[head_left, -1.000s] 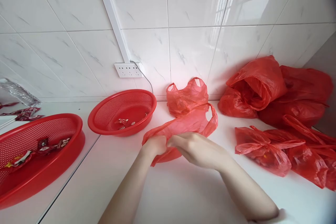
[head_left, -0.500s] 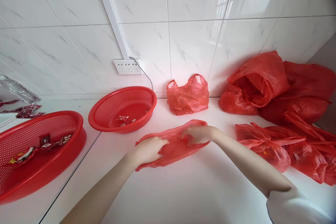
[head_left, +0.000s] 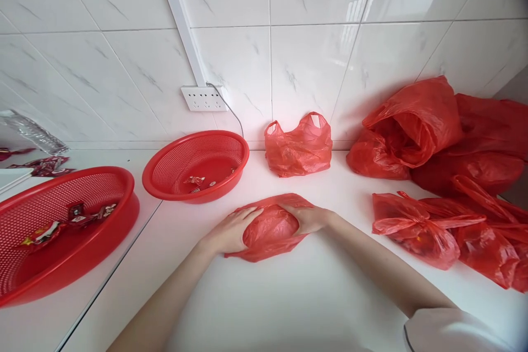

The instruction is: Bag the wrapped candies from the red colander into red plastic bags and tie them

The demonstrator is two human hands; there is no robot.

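A thin red plastic bag (head_left: 270,226) lies on the white table, its middle bunched into a rounded hollow between my two hands. My left hand (head_left: 231,232) grips its left side, with the fingers over the far edge and the thumb towards me. On the right side, my right hand (head_left: 306,219) holds the film, its fingers partly hidden. Behind them another red bag (head_left: 297,151) stands upright with its two handle loops raised. A red perforated basket (head_left: 165,187) sits to the left of it, with a few small wrapped packets (head_left: 194,180) inside.
A larger red basket (head_left: 130,206) with several wrapped packets (head_left: 82,217) is at far left. Tied red bags (head_left: 424,231) lie on the right, with big red bags (head_left: 412,126) behind them. A power socket (head_left: 204,99) with a cable is on the tiled wall.
The bag has gone from stretched wide to bunched and rounder. My hands have drawn closer together around it, and the view has shifted slightly.
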